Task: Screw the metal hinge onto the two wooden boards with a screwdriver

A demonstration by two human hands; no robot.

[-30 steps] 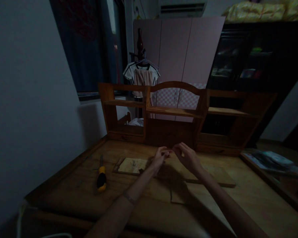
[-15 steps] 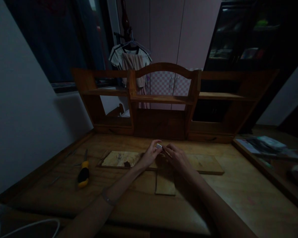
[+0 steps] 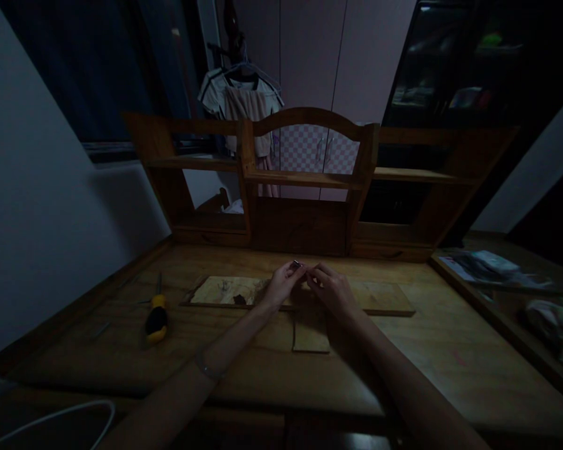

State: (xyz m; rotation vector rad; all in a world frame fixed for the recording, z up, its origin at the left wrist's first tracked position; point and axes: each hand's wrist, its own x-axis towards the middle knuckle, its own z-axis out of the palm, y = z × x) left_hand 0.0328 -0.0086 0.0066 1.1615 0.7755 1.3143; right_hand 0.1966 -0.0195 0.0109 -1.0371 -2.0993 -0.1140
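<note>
My left hand (image 3: 281,286) is closed on a small shiny metal piece (image 3: 296,264), too small and dark to name more exactly. Close against it, my right hand (image 3: 331,289) has its fingers pinched together; what lies between them is hidden. Both hands are above a long wooden board (image 3: 389,299), whose left part has a rough, torn surface. A smaller flat wooden piece (image 3: 311,331) lies just in front of the board, below the hands.
A yellow and black screwdriver (image 3: 156,319) lies at the left, with a small metal piece (image 3: 101,329) near it. A wooden shelf unit (image 3: 304,179) stands along the back of the table (image 3: 244,369). Papers (image 3: 490,262) and cloth (image 3: 553,325) lie at the right.
The whole scene has shifted slightly up as my head moved. The metal piece has turned and sits closer in my left fingers; my right fingertips have bent inward.
</note>
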